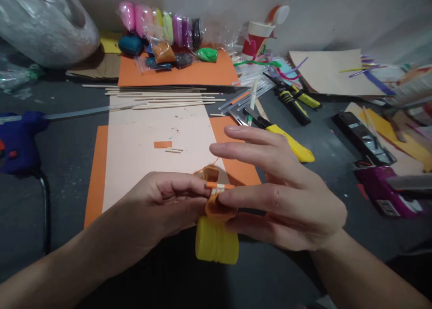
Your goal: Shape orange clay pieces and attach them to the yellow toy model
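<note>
Between both hands is a small craft model (216, 210) with orange clay-like parts and a yellow ribbed cylinder (217, 240) at its lower end. A short orange-and-white strip (218, 185) crosses its upper part. My left hand (175, 201) pinches the model from the left, thumb and fingers at the orange part. From the right, my right hand (276, 192) grips it with thumb and index finger, its other fingers stretched out above. The fingertips partly hide the model's middle. Beyond lie an orange paper scrap (163, 145) and short stick pieces (173, 151) on a pale sheet (141, 169).
A blue glue gun (23, 140) lies at left, its cord trailing down. Wooden sticks (162, 96) and bagged clay (164, 32) are at the back. Pliers (292, 104), a yellow-handled cutter (292, 142) and a purple tape dispenser (384, 190) lie to the right.
</note>
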`<action>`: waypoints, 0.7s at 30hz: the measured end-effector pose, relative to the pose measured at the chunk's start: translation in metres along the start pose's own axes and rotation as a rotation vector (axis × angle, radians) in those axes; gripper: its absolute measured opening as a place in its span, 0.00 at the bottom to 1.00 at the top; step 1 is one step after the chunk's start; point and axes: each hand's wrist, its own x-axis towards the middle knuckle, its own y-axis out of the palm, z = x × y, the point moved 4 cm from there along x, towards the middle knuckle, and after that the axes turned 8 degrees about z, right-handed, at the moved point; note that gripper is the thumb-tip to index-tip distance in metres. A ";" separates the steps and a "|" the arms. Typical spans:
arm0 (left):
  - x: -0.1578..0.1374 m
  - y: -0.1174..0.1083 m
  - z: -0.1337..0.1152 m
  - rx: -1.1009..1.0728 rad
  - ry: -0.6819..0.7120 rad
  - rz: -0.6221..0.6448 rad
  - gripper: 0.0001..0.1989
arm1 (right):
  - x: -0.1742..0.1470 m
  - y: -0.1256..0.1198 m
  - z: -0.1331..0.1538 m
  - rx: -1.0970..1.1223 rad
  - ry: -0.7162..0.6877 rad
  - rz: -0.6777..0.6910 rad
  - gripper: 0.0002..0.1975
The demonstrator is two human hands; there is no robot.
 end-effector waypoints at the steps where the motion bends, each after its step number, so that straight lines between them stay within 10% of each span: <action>1: 0.000 0.000 0.001 -0.010 -0.006 0.010 0.04 | 0.000 -0.001 0.000 -0.002 -0.001 0.003 0.08; 21: -0.003 0.000 -0.002 0.088 0.047 0.044 0.04 | -0.007 0.000 0.002 0.048 0.087 0.015 0.19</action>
